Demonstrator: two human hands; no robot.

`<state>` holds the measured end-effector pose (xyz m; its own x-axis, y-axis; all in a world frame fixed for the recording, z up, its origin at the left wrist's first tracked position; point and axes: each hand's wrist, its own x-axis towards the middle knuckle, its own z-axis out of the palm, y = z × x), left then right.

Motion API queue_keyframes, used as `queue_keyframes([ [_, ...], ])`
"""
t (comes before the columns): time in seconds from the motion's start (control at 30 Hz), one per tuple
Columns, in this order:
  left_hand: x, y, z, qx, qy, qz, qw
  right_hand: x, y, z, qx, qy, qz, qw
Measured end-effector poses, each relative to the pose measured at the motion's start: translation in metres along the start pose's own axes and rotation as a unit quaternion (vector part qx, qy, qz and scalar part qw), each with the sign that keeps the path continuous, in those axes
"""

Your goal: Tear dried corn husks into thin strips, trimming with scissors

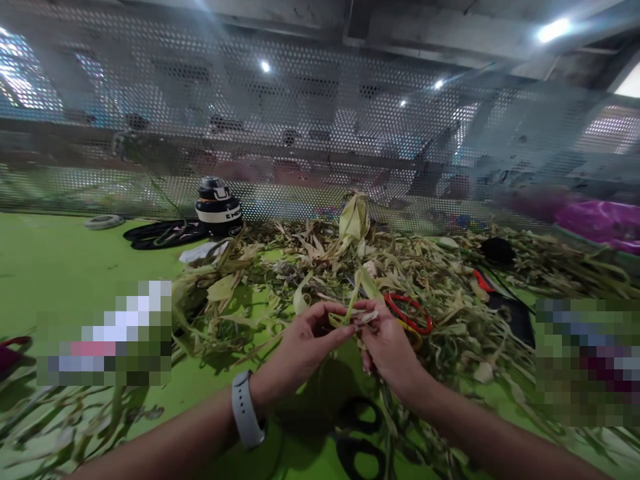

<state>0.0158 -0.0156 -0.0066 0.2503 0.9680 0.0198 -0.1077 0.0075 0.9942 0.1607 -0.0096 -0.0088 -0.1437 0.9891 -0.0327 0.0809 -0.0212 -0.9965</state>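
My left hand (311, 339), with a light watch on its wrist, pinches dry pale-green leaf strips (356, 293) that look like corn husk. From the other side my right hand (393, 348) grips the same strips, its fingertips close against the left ones. Some stems trail below the right hand. Just beyond it lie red-handled scissors (409, 315), partly covered by leaves. Nearer to me, black scissor handles (361, 433) rest on the green tabletop. A wider folded husk (354, 220) stands up from the heap straight ahead.
Dried leaves (450, 300) spread widely across the green table (60, 257). At the back left stand a black-and-white jug (219, 213), a black coiled item (163, 233) and a roll of tape (104, 221). A perforated metal screen (300, 127) borders the far edge. Purple plastic (600, 223) lies right.
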Motion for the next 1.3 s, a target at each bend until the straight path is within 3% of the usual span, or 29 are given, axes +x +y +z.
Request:
queue_keyframes([
  [0.2, -0.001, 0.001, 0.005, -0.026, 0.019, 0.003, 0.999, -0.002, -0.001, 0.001, -0.004, 0.008, 0.021, 1.000],
  [0.4, 0.008, 0.005, -0.010, -0.017, 0.058, 0.020, 0.998, 0.003, -0.002, -0.004, -0.049, -0.037, 0.044, 0.997],
  [0.47, 0.012, 0.006, -0.016, -0.028, 0.064, 0.015, 0.997, 0.004, -0.001, -0.007, -0.098, -0.061, 0.002, 0.993],
  [0.57, 0.016, 0.008, -0.019, -0.050, 0.073, 0.000, 0.996, 0.001, 0.000, -0.010, -0.203, -0.056, -0.126, 0.969],
  [0.67, 0.016, 0.009, -0.018, -0.051, 0.100, -0.022, 0.993, -0.003, 0.001, -0.011, -0.337, -0.047, -0.240, 0.909],
  [0.77, 0.016, 0.009, -0.018, -0.009, 0.110, -0.011, 0.994, -0.007, 0.004, -0.012, -0.459, -0.055, -0.344, 0.817],
  [0.9, 0.016, 0.007, -0.022, 0.084, 0.058, 0.029, 0.994, -0.010, -0.001, -0.013, -0.574, -0.007, -0.471, 0.670],
  [0.97, 0.015, 0.009, -0.023, 0.117, 0.016, 0.041, 0.992, -0.011, -0.005, -0.014, -0.579, 0.027, -0.525, 0.624],
  [1.0, 0.014, 0.010, -0.023, 0.128, -0.006, 0.045, 0.991, -0.011, -0.007, -0.014, -0.573, 0.041, -0.539, 0.615],
  [1.03, 0.013, 0.012, -0.022, 0.133, -0.025, 0.045, 0.990, -0.011, -0.008, -0.015, -0.567, 0.049, -0.543, 0.618],
  [1.1, 0.011, 0.015, -0.020, 0.133, -0.062, 0.034, 0.989, -0.008, -0.008, -0.016, -0.549, 0.059, -0.516, 0.655],
  [1.3, 0.009, 0.016, -0.014, 0.053, -0.106, 0.006, 0.993, 0.002, -0.008, -0.018, -0.427, 0.060, -0.277, 0.859],
])
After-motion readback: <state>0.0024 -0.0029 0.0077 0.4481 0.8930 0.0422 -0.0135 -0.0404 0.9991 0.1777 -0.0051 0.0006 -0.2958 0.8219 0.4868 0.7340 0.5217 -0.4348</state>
